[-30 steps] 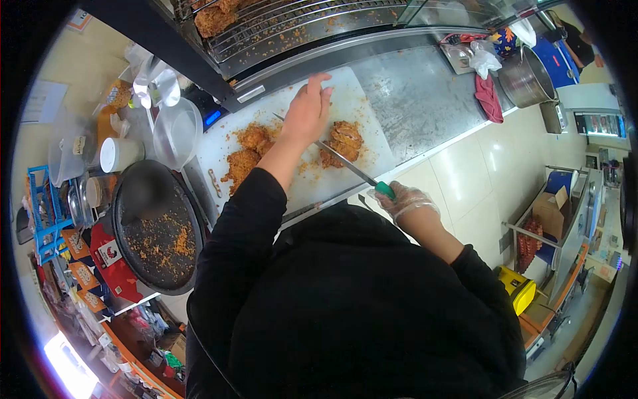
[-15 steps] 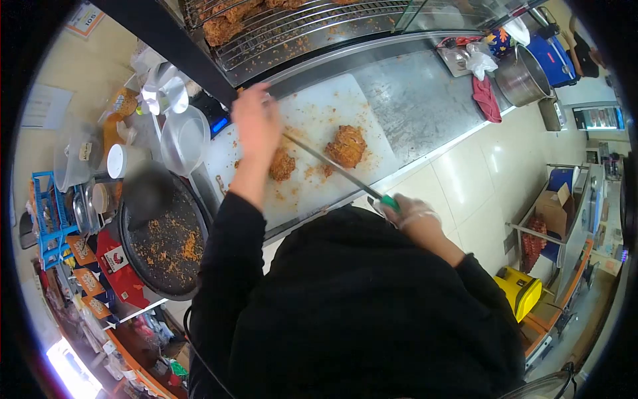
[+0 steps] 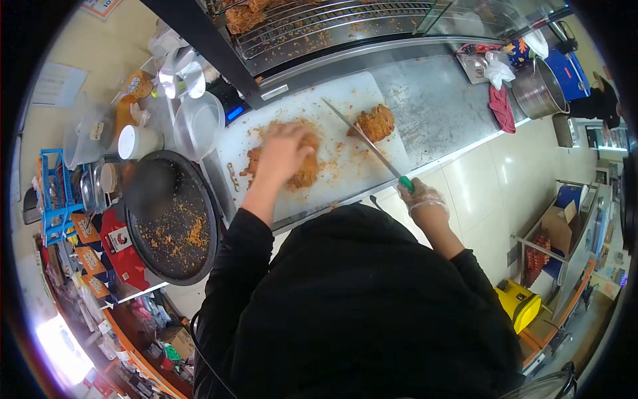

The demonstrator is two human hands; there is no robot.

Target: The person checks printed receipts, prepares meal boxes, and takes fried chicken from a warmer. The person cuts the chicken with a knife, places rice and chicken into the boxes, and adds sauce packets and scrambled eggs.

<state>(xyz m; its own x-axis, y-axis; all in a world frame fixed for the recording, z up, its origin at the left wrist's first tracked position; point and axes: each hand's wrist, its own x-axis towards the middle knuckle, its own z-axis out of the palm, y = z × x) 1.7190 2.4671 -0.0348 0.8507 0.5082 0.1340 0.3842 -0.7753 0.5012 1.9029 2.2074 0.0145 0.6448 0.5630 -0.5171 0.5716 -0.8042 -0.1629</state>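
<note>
My left hand [image 3: 282, 151] is down over a piece of crumbed fried chicken [image 3: 304, 174] on the white cutting board [image 3: 266, 211], its fingers bent across the top. The palm hides part of this piece, and crumbs lie around it. My right hand [image 3: 426, 199], in a clear plastic glove, is closed round the green handle of a long knife [image 3: 384, 159]. Its blade slants up and left over the board, passing along the left side of a second piece of fried chicken [image 3: 376, 124].
Above the board stands a display rack [image 3: 319, 26] with more fried chicken. To the left are a round black tray [image 3: 176, 256] with crumbs, a clear plastic tub [image 3: 199, 123] and a white tub [image 3: 141, 141]. A steel pot [image 3: 537, 90] and red cloth [image 3: 502, 110] are at upper right.
My left hand has dropped from near the board's top edge onto the left chicken piece. The knife has shifted right, away from my left hand, to beside the right piece.
</note>
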